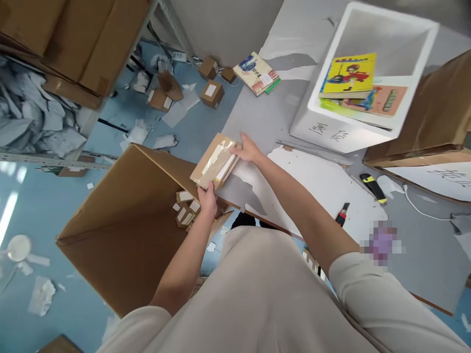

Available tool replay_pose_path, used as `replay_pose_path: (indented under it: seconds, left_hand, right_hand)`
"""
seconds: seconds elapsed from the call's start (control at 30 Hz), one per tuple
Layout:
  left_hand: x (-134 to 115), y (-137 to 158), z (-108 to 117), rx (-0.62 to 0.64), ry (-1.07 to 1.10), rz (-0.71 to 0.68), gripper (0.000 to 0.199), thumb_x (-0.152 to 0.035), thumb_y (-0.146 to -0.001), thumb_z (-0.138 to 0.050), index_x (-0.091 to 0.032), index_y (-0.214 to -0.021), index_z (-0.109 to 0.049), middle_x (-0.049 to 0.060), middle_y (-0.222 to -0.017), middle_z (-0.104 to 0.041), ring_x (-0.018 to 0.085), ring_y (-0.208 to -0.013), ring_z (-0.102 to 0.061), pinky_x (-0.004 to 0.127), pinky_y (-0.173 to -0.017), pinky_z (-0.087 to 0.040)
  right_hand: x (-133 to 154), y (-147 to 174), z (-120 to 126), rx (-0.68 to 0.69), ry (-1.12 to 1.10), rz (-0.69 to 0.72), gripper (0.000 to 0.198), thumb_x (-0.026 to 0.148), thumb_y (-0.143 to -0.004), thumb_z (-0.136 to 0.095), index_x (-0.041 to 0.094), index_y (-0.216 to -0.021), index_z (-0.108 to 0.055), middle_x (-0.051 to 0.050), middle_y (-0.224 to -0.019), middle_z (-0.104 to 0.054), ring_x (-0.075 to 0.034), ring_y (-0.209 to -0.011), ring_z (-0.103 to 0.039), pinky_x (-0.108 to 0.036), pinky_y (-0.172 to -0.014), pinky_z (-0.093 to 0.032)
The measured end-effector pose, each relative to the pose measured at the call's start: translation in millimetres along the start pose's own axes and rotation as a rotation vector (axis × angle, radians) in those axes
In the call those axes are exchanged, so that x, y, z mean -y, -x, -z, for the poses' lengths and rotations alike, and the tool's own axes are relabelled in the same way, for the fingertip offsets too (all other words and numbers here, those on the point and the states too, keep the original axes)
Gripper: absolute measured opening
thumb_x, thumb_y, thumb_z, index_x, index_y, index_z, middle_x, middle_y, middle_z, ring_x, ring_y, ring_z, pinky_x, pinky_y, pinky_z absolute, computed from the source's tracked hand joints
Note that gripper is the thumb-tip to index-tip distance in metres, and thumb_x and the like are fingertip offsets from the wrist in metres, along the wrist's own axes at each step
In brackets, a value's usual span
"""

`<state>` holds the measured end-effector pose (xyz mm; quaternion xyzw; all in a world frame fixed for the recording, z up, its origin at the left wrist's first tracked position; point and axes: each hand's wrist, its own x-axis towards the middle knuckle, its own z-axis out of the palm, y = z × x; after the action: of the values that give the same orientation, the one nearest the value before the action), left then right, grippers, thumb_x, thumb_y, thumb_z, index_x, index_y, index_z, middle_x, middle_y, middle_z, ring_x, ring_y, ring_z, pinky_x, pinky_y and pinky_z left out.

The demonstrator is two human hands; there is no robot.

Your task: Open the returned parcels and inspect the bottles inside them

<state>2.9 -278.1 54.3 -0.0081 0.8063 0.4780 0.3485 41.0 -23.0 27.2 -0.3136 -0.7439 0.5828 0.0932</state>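
A small flat cardboard parcel (214, 160) with clear tape and a white label on top lies at the left edge of the grey table (265, 117). My left hand (208, 198) grips its near end. My right hand (247, 148) holds its far right side. Just below the parcel stands a large open cardboard box (125, 220) on the floor, with several small taped parcels (186, 211) inside it.
A white foam bin (331, 122) holds colourful books (349, 73). More books (256, 72) lie at the table's far edge. A yellow-black utility knife (372, 188) and a red cutter (342, 214) lie on the table. A brown carton (430, 117) stands at right. Small boxes (211, 93) litter the blue floor.
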Motion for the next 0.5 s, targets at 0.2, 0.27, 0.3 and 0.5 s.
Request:
replay_pose_path:
  seconds: [0.2, 0.27, 0.3, 0.5]
  left_hand:
    - [-2.3, 9.5, -0.9, -0.06, 0.093, 0.015, 0.057, -0.057, -0.091, -0.047, -0.033, -0.14, -0.029, 0.004, -0.154, -0.037, 0.019, -0.136, -0.044, 0.031, -0.096, -0.052]
    - [-6.4, 12.0, 1.4, -0.047, 0.102, -0.032, 0.057, -0.053, -0.09, -0.049, -0.03, -0.14, -0.031, 0.005, -0.149, -0.043, 0.019, -0.133, -0.047, 0.032, -0.1, -0.05]
    - [-9.5, 13.2, 1.4, -0.025, 0.099, -0.076, 0.058, -0.051, -0.09, -0.052, -0.029, -0.14, -0.034, 0.006, -0.146, -0.047, 0.02, -0.131, -0.049, 0.032, -0.102, -0.049]
    - [-34.6, 31.0, -39.8, 0.342, 0.03, -0.237, 0.064, -0.046, -0.084, -0.062, -0.025, -0.141, -0.044, 0.006, -0.133, -0.059, 0.022, -0.121, -0.057, 0.034, -0.103, -0.047]
  right_hand:
    - [2.0, 15.4, -11.8, -0.01, 0.012, -0.025, 0.057, 0.047, -0.079, -0.065, 0.016, -0.126, -0.056, -0.007, -0.118, -0.065, -0.032, -0.116, -0.056, -0.058, -0.106, -0.037]
    - [5.7, 48.5, -2.4, -0.096, 0.032, -0.084, 0.057, 0.047, -0.08, -0.062, 0.016, -0.128, -0.056, -0.008, -0.119, -0.064, -0.031, -0.114, -0.057, -0.055, -0.105, -0.039]
    - [7.2, 68.6, 3.6, -0.149, 0.034, -0.121, 0.058, 0.049, -0.081, -0.061, 0.016, -0.129, -0.055, -0.009, -0.12, -0.064, -0.031, -0.114, -0.057, -0.053, -0.104, -0.04]
    - [-2.8, 217.2, 47.8, -0.58, 0.006, -0.362, 0.061, 0.058, -0.08, -0.061, 0.019, -0.126, -0.055, -0.01, -0.122, -0.065, -0.029, -0.11, -0.059, -0.045, -0.097, -0.046]
